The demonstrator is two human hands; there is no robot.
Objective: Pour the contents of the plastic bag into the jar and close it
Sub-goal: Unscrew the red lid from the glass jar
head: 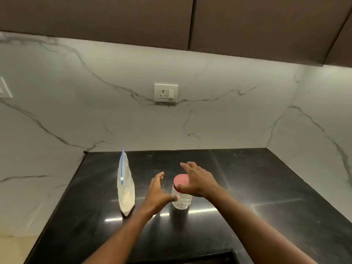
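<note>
Jar [181, 200]: clear, ribbed, upright on the black counter [247, 187], pink lid [180, 181] on top. Looks empty, though glare makes that hard to confirm.

Left of the jar stands the plastic bag [125, 189], near it but apart. It is upright, with a blue zip strip running up its edge and pale contents settled in its lower part.

Hands:
- The left hand [158, 193] sits between the jar and the bag with its fingers spread wide, holding nothing. The thumb tip is right at the jar's wall, but it is blurred, so I cannot tell whether it touches.
- The right hand [198, 181] is over the lid from the jar's right, fingers straight and spread past the lid's far side, thumb at the lid's near rim. It has no closed grip.

Surface: the counter is polished dark stone with a faint speckle. Bright light streaks reflect in front of the jar and to its right. A dark recess [219, 258] cuts into the counter nearer the camera than the jar; what it is I cannot tell.

Room: a white marble wall [228, 121] with grey veins runs behind the jar and wraps round on both sides. 1 wall socket [166, 92] with a switch sits on that wall behind the jar, higher up. A 2nd plate [4, 88] is far to the jar's left, cut by the frame edge. Dark brown cabinets [95, 16] hang overhead.
</note>
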